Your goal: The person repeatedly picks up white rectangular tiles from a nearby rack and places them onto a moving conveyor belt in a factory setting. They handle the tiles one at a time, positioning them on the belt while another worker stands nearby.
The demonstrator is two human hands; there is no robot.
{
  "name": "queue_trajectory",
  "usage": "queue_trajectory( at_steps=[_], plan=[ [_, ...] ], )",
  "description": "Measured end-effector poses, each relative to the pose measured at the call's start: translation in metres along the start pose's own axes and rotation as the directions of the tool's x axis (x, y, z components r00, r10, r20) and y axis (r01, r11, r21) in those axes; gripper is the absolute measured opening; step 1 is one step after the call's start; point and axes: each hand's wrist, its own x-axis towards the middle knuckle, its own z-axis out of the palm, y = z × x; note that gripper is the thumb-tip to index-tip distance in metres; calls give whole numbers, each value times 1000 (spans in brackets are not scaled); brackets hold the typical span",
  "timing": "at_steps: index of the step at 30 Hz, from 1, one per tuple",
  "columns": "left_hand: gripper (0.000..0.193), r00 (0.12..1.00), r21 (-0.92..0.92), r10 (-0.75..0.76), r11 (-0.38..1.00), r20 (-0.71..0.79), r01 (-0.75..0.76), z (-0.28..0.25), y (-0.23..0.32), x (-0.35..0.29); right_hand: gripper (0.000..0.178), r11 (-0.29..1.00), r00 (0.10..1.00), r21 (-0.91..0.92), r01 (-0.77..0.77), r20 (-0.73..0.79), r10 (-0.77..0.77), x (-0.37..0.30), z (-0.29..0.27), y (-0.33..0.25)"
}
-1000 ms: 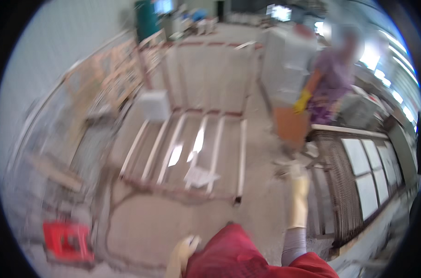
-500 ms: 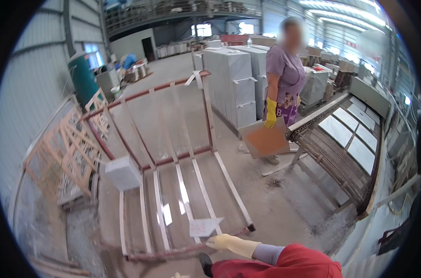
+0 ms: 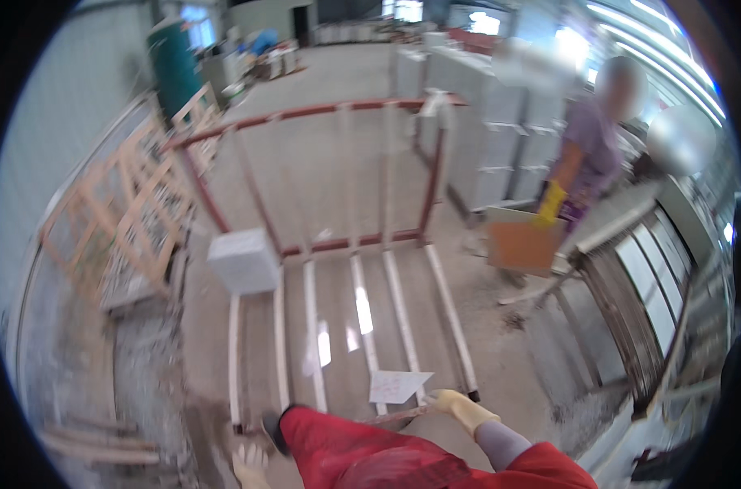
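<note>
A metal rack [image 3: 442, 306] with a red-brown upright back and several pale floor bars stands before me. At its front rail, my right hand [image 3: 456, 405], in a pale yellow glove, appears closed around the rail, beside a white angular sheet [image 3: 399, 386] with faint red marks. The sheet rests across the bars. My left hand [image 3: 251, 466], gloved in a pale colour, is low at the rack's near left corner; its fingers look spread, with nothing seen in them. On the rack's left side sits a white block-like stack [image 3: 244, 261].
At right, a person [image 3: 594, 138] with yellow gloves holds an orange-brown panel [image 3: 521, 246] beside a conveyor [image 3: 623, 293] bearing white slabs. Tall white stacks [image 3: 496, 122] stand behind the rack. Wooden frames [image 3: 126, 212] lean at left, near a green tank [image 3: 173, 69].
My view has swung left and down, so the rack sits further right. My left hand has come further into view. My right hand lies slightly further right of the white sheet.
</note>
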Motion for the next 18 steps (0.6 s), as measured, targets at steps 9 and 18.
queue_trajectory(
  at_steps=[9, 18],
  plan=[
    [53, 995, 38, 83, 996, 55, -86, 153, 127, 161, 41, 631, 897, 748, -205, -114, 427, 88, 22, 5],
    [52, 970, 740, 83, 633, 228, -228, 454, 197, 427, 55, 924, 955, 309, -226, -118, 273, 288, 67, -204]
  ],
)
